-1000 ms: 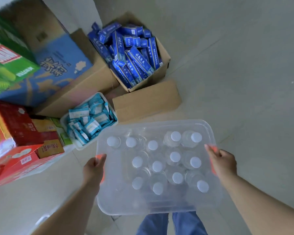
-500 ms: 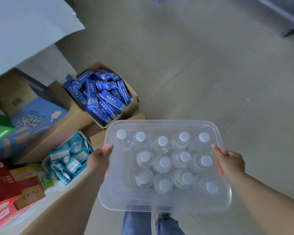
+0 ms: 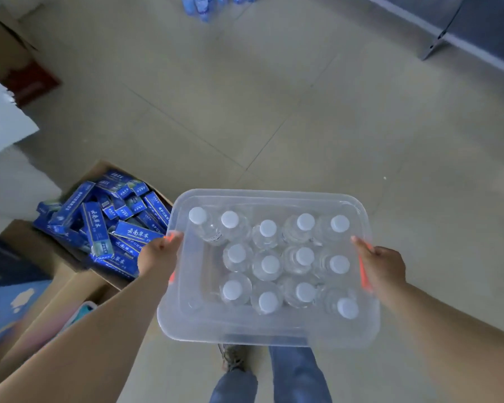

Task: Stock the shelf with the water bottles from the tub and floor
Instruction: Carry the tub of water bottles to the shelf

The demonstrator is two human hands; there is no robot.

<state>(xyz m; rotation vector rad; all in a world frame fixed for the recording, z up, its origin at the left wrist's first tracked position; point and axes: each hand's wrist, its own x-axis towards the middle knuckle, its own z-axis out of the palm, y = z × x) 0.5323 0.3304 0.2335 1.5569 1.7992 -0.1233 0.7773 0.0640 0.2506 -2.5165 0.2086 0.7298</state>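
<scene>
Denim-clad legs [image 3: 298,373] and one shoe [image 3: 234,357] show at the near edge, standing on the pale tiled floor [image 3: 274,112]. Just above them, a clear plastic tub [image 3: 269,333] is carried in the air, held level. Left hand [image 3: 157,257] is curled around the orange grip on the tub's left side, thumb over the rim. Right hand [image 3: 383,264] is wrapped the same way around the orange grip on the right side. Inside the tub, water bottles [image 3: 269,264] stand upright, white caps up, packed in three rough rows and touching one another; the near-left corner of the tub is bare. To the left of the tub, on the floor, an open cardboard box [image 3: 79,276] is heaped with blue cartons [image 3: 99,225] lying at all angles. Nearer left, more cardboard boxes, one with a blue printed face [image 3: 9,303], blurred. Far across the floor, at the top edge, a cluster of blue-labelled bottles [image 3: 204,5] stands on the tiles, partly cut off. Far right, a grey metal shelf [image 3: 460,27] runs along the corner, its foot on the floor.
</scene>
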